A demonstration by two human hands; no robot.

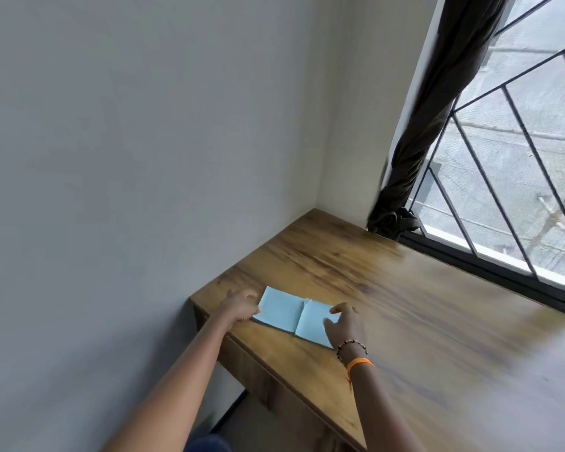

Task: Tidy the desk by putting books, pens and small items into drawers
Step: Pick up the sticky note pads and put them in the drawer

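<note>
Both arms are stretched out over the near-left corner of the wooden desk with the brown grain top [388, 288]. The left hand [240, 305] has its fingers curled onto the left edge of the light blue open book [294, 316], looks like it's holding that edge, though the blur makes it hard to be sure. The right hand [346, 324] rests on the right-hand page with fingers spread fairly wide and thumb apart, not clamped around anything. There's an orange band and a beaded bracelet on that wrist.

The book lies flat, close to the desk's left edge and front edge, spine running away from the person. Lots of bare desktop to the right and back. A bunched dark curtain [431, 125] hangs in the far corner beside the barred window [519, 158], well apart from the book.
</note>
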